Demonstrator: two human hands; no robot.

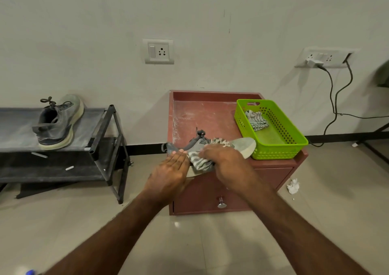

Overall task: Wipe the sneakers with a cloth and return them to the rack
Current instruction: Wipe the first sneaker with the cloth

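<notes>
One grey sneaker (245, 145) lies on its side at the front edge of the red cabinet (202, 114), its pale sole turned toward me. My right hand (223, 158) grips a striped grey-and-white cloth (199, 158) and presses it on the sneaker's side. My left hand (170, 169) rests flat with straight fingers on the heel end of the sneaker. The second grey sneaker (57, 125) stands tilted on the top shelf of the black rack (103, 140) at the left.
A green plastic basket (280, 146) holding another striped cloth (255, 119) sits on the cabinet's right side. A crumpled white tissue (293, 186) lies on the tiled floor to the right. Black cables (334, 97) hang from a wall socket.
</notes>
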